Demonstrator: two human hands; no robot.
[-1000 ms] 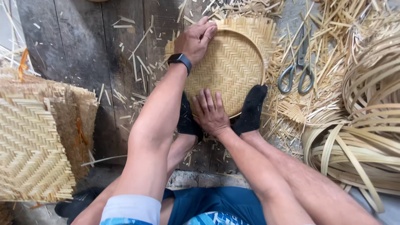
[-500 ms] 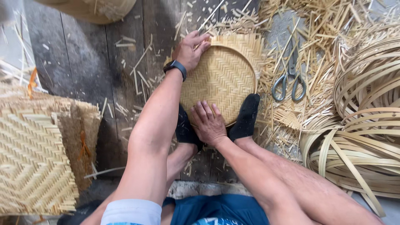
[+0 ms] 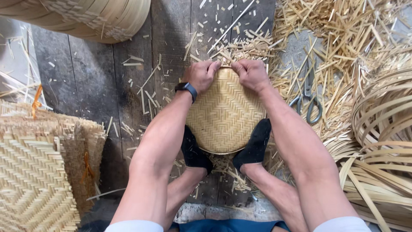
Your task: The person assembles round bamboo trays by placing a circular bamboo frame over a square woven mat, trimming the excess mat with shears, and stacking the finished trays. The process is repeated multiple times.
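The right hand [image 3: 252, 75] has come up from the near edge to join the left hand [image 3: 201, 76], both now curled gripping the far rim of the round woven bamboo tray [image 3: 225, 114], pinned between two black-socked feet [image 3: 255, 146] on the plank floor [image 3: 92, 92].

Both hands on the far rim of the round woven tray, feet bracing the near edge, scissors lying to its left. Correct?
Not quite. The scissors lie to the right of the woven tray, among the bamboo scraps, as the head view shows. The rest holds: left hand and right hand both sit on the far rim, and the two feet in black socks brace the near edge.
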